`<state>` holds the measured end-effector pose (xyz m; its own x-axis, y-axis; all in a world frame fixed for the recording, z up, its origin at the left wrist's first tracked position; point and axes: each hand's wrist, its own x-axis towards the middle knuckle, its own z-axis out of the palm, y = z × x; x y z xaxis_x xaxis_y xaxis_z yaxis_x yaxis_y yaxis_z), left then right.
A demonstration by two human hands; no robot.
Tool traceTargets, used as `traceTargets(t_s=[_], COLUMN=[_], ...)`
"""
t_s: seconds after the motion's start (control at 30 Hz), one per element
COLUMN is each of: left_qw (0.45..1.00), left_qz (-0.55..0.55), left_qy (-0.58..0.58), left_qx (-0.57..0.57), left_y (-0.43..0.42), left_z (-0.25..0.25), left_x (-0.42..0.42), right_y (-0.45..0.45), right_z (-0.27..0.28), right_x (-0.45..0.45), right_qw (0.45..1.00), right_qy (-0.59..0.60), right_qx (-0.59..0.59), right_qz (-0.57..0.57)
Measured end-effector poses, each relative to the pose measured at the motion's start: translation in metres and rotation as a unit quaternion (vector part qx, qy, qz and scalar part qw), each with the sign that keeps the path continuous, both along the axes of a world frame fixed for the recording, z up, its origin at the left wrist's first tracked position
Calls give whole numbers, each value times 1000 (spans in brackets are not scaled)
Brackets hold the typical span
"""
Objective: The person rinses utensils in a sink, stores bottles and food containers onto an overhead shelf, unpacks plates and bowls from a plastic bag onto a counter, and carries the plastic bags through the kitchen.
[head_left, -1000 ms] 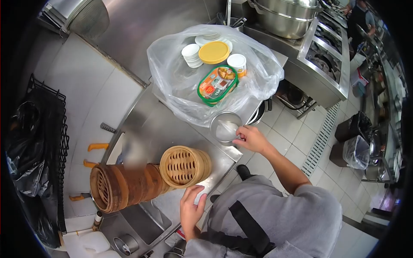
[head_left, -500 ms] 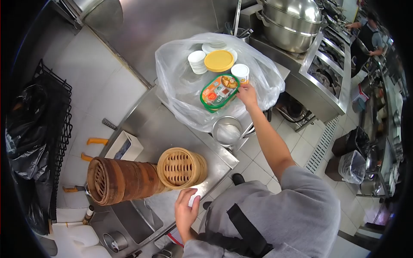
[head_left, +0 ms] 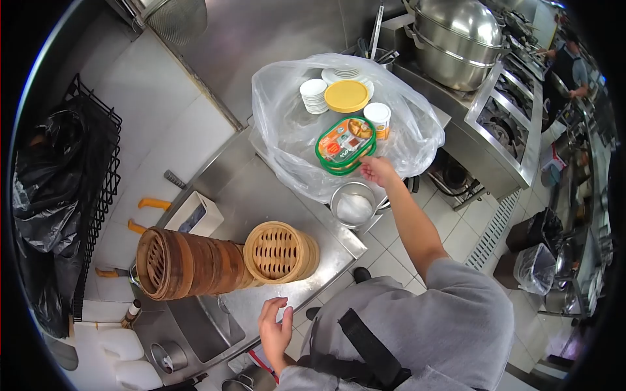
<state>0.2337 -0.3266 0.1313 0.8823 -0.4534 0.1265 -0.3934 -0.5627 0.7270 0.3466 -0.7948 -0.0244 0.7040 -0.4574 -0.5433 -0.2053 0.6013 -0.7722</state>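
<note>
A plastic tub (head_left: 345, 141) with a green rim and a printed orange lid sits in a clear plastic bag (head_left: 280, 150) spread over the counter. My right hand (head_left: 378, 171) is at the tub's near right corner, fingers pinched on its edge; the fingertips are partly hidden. Around the tub are a yellow round lid (head_left: 346, 96), a stack of small white dishes (head_left: 313, 96) and a white-lidded container (head_left: 377, 117). A metal pot (head_left: 353, 204) stands just below. My left hand (head_left: 276, 331) hangs by the counter edge, holding nothing, thumb and loosely bent fingers apart.
Bamboo steamers (head_left: 282, 252) and a darker stack of steamers (head_left: 195, 264) stand at the counter's near end, beside a sink (head_left: 202, 332). A large steel steamer pot (head_left: 456, 49) and a stove (head_left: 505, 124) are at the right. Another person (head_left: 566, 72) stands far right.
My right hand has moved from the tub's right side down to its near right corner. The tub's lower green rim shows more. The view has shifted slightly; my left hand stays empty.
</note>
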Motion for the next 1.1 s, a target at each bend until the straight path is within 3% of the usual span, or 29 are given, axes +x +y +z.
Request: traceTargets(t_s=[0.2,0.33,0.5,0.63,0.77,0.97,1.1], left_qw=[999,999,999,999,986,894,856], left_qz=[-13,-10,16,36,14,-37,-30], left_qy=[-28,-42,-17,-6,-167,-446,-517], left_qx=[-13,-23,-28,-39,-20,3,-4], left_y=[-8,-7,3,6,-16,-32,-35], left_z=[13,19,13,23,68,155,181], left_x=[4,-3,-13,-12,8,55,66], right_y=[11,17,13,7,18,93,162], right_z=[9,29,45,105,181,294,350], right_x=[14,14,5,-3,-12,-14,-21], right_qw=[998,998,994,992,976,946,919], right_qy=[-15,-49,-107,-102,-142,-212,-242], right_qx=[19,-36,0,-66,-115,-118,-101], right_qz=[-54,-8,-6,38,114,215,294])
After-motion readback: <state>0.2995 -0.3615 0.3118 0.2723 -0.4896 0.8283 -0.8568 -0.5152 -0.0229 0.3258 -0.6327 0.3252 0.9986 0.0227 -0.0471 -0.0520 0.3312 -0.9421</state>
